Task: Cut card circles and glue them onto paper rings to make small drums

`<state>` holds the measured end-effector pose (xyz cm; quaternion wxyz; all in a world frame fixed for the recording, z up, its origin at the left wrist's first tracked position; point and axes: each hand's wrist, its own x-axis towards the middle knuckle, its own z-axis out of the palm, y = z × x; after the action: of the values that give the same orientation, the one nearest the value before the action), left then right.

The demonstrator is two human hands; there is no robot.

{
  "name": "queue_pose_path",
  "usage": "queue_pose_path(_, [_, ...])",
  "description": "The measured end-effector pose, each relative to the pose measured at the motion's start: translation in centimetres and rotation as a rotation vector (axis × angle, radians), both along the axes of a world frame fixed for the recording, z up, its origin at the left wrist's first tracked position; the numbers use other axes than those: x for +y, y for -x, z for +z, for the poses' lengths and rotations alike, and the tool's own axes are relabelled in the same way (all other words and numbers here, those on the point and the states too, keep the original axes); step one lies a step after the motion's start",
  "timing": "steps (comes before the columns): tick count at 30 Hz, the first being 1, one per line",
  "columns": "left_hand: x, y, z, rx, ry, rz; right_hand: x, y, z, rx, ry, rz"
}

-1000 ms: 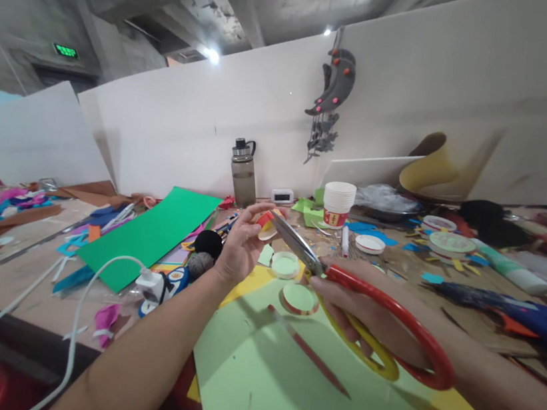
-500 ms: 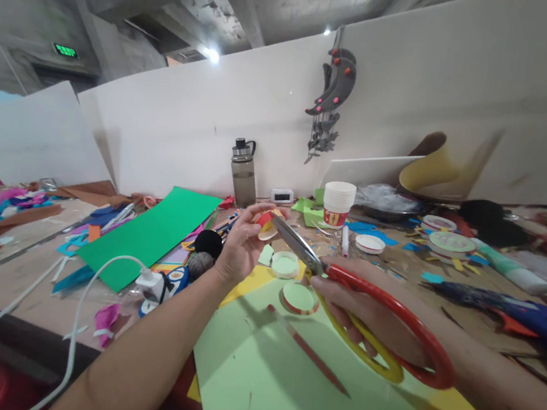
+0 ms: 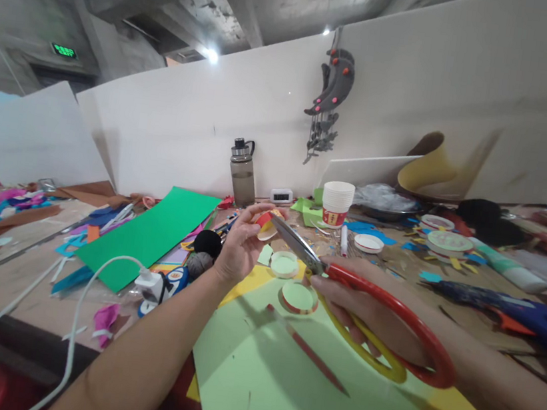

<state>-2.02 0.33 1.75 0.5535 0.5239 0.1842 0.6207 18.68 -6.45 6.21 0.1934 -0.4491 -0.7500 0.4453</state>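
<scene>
My left hand (image 3: 241,244) pinches a small paper-cup piece (image 3: 265,224) with red and yellow print, held up above the table. My right hand (image 3: 366,304) grips large scissors (image 3: 379,320) by their red and yellow handle loops. The blades (image 3: 293,242) point left and meet the cup piece at its edge. Below the hands lies a light green sheet (image 3: 291,375) on yellow paper. On it rest two round cup rims with green discs (image 3: 297,297) and a red pencil (image 3: 307,351).
A dark green sheet (image 3: 149,232), a white charger and cable (image 3: 149,283), a water bottle (image 3: 242,174), stacked paper cups (image 3: 337,203), a blue glue gun (image 3: 507,306) and coloured scraps lie about. White boards stand behind the table.
The scissor handles have closed slightly on the cup piece; both hands otherwise stay in place.
</scene>
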Motion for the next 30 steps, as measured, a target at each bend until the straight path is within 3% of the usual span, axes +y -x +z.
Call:
queue_pose_path(15, [0.1, 0.1, -0.1, 0.006, 0.001, -0.005, 0.1, 0.3, -0.2, -0.055, 0.017, -0.050])
queue_pose_path(24, [0.2, 0.3, 0.0, 0.021, -0.008, 0.013, 0.5, -0.5, -1.2, -0.030, -0.211, 0.042])
queue_pose_path(30, [0.4, 0.3, -0.1, 0.054, 0.019, 0.045, 0.5, 0.1, -0.8, -0.064, -0.142, 0.012])
